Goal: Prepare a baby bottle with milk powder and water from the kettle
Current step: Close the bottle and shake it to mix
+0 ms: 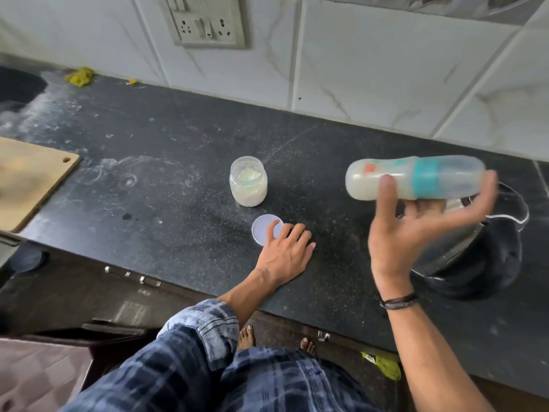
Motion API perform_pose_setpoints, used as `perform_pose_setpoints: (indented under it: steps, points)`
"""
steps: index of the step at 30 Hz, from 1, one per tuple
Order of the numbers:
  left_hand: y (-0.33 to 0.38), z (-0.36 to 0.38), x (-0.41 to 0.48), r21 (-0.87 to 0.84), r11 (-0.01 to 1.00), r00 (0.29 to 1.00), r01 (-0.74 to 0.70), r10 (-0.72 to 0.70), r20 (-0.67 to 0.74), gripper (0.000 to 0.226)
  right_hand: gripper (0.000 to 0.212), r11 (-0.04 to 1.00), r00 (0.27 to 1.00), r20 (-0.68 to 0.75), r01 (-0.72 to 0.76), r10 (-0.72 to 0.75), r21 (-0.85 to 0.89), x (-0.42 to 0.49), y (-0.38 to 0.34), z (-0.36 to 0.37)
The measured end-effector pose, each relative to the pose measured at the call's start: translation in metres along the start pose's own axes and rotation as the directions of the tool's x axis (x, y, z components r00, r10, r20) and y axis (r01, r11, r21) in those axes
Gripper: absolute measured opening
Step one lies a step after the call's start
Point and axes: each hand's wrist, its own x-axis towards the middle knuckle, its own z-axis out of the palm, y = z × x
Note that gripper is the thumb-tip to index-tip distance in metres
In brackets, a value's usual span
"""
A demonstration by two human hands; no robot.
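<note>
My right hand holds the baby bottle on its side above the counter, thumb in front and fingers behind it. The bottle is translucent with a teal ring and a clear cap, and milky liquid lies along its lower side. It looks blurred. An open clear jar of milk powder stands on the black counter. Its white lid lies flat in front of it. My left hand rests flat on the counter, fingertips touching the lid. The steel and black kettle stands below my right hand.
A wooden cutting board lies at the counter's left edge, with a dark sink behind it. A socket plate sits on the tiled wall. White powder smears mark the counter's left part.
</note>
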Motion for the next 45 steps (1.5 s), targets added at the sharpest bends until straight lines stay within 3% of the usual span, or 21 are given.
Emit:
perform_pose_setpoints:
  steps: [3,4,8,12,16,20,24,27,30,32,36,40,43,45]
  points:
    - [-0.001,-0.001,0.0,-0.007,1.0,1.0,-0.016,0.016,0.018,0.034,0.09,0.973,0.958,0.18,-0.21,0.225,-0.096,-0.011,0.012,0.002]
    - [-0.001,0.0,0.0,-0.011,1.0,1.0,-0.02,0.021,0.02,0.034,0.089,0.97,0.952,0.189,-0.226,0.24,-0.093,-0.011,0.014,0.001]
    - [-0.002,0.005,0.001,-0.01,1.0,1.0,-0.009,0.009,-0.002,0.033,0.092,1.0,0.999,0.045,-0.012,0.013,-0.011,0.007,0.008,0.002]
    - [-0.004,0.012,0.001,-0.024,0.999,0.999,-0.026,0.026,-0.025,0.032,0.088,0.977,0.952,0.224,-0.19,0.208,-0.098,-0.012,0.012,0.005]
    - [-0.005,0.013,0.001,-0.024,1.0,0.999,-0.01,0.01,-0.034,0.031,0.091,1.0,0.999,0.046,0.013,-0.013,-0.013,-0.002,0.006,0.002]
    - [-0.005,0.012,0.001,-0.028,0.999,1.0,-0.022,0.022,-0.003,0.033,0.088,0.971,0.958,0.165,-0.224,0.235,-0.083,-0.016,0.009,0.003]
    - [-0.004,0.008,0.002,-0.023,1.0,1.0,-0.011,0.011,0.004,0.032,0.09,0.993,0.988,0.099,-0.118,0.12,-0.029,-0.015,0.009,-0.001]
    - [-0.004,0.007,0.0,-0.028,1.0,1.0,-0.013,0.014,0.009,0.033,0.089,0.948,0.932,0.181,-0.298,0.314,-0.113,-0.017,0.011,0.0]
    - [-0.003,0.006,0.002,-0.024,1.0,1.0,-0.008,0.008,0.006,0.033,0.086,0.988,0.987,0.069,-0.15,0.147,0.035,-0.007,0.002,-0.004]
    - [-0.003,0.007,0.001,-0.015,1.0,1.0,-0.006,0.006,0.007,0.032,0.092,0.999,0.999,0.024,-0.036,0.036,0.023,-0.001,0.004,-0.003]
    - [-0.004,0.008,0.001,-0.026,0.999,0.999,-0.031,0.031,-0.011,0.031,0.097,0.968,0.943,0.22,-0.244,0.249,-0.052,-0.015,0.006,-0.001]
    - [-0.004,0.01,0.002,-0.016,1.0,1.0,-0.01,0.01,-0.018,0.03,0.095,0.997,0.995,0.082,-0.063,0.059,0.037,-0.002,-0.002,-0.001]
    - [-0.005,0.012,0.001,-0.022,1.0,1.0,-0.021,0.021,-0.011,0.03,0.09,0.983,0.96,0.211,-0.177,0.184,-0.055,-0.004,-0.001,0.001]
    - [-0.005,0.012,0.002,-0.024,1.0,1.0,-0.021,0.02,-0.01,0.031,0.088,0.983,0.966,0.18,-0.184,0.185,-0.023,-0.006,-0.005,0.001]
